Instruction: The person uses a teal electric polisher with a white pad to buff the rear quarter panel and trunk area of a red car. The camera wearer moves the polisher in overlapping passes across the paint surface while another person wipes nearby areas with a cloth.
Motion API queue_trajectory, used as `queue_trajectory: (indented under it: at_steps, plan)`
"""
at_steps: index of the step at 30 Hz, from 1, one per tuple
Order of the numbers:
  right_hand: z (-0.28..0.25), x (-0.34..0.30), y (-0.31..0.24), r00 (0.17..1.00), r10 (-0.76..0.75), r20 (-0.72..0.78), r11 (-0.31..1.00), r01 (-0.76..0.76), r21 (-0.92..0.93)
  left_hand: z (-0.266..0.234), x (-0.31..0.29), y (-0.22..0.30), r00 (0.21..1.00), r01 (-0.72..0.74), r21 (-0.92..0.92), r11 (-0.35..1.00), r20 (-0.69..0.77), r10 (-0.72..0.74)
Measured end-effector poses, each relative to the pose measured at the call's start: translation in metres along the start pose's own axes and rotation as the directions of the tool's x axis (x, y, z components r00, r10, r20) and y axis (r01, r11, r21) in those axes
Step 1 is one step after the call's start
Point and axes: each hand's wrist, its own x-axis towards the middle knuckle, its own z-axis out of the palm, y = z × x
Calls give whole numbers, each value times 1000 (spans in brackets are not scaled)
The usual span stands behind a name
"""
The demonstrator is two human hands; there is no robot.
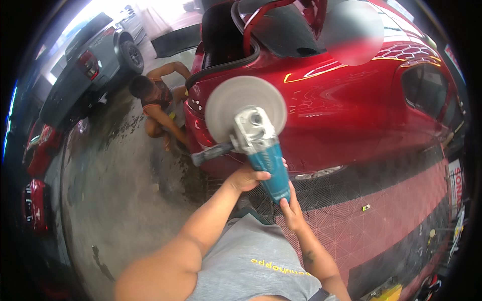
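Polisher (269,165) is clasped in both our hands in the head view: our left hand (246,178) wraps the middle of its body, fingertips showing on the far side, and our right hand (292,208) holds the tail, just behind and to the right. Ahead of the grip is the pad (221,103), its working face turned from us toward the car (331,120); whether it touches the paint, or spins, we cannot tell. Out to the left, forward of our left hand, sticks the side handle (213,153), with no hand on it. We judge that a left palm there would steady the pad better against any kick. To do this well, we should lay the pad flat, press lightly, and go gently near the trunk rim (255,56). Since a co-worker (158,108) crouches ahead and left of our grip, we should guard that side.
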Motion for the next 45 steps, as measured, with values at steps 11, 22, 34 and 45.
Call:
queue_trajectory:
  at_steps: [11,22,34,45]
  plan:
    - [34,37,-63,990,102,-99,933,-130,-337,-30,-5,36,978,-142,-196,970,126,169]
    - [-8,19,9,891,231,-392,972,-225,62,73,-28,95,818,82,976,-201,49,573]
    - [20,29,-56,977,91,-193,967,-133,-216,-3,-61,194,948,281,906,-316,-210,241]
    - [81,49,-175,943,332,22,691,-227,-687,-66,-160,222,880,437,894,98,-448,161]
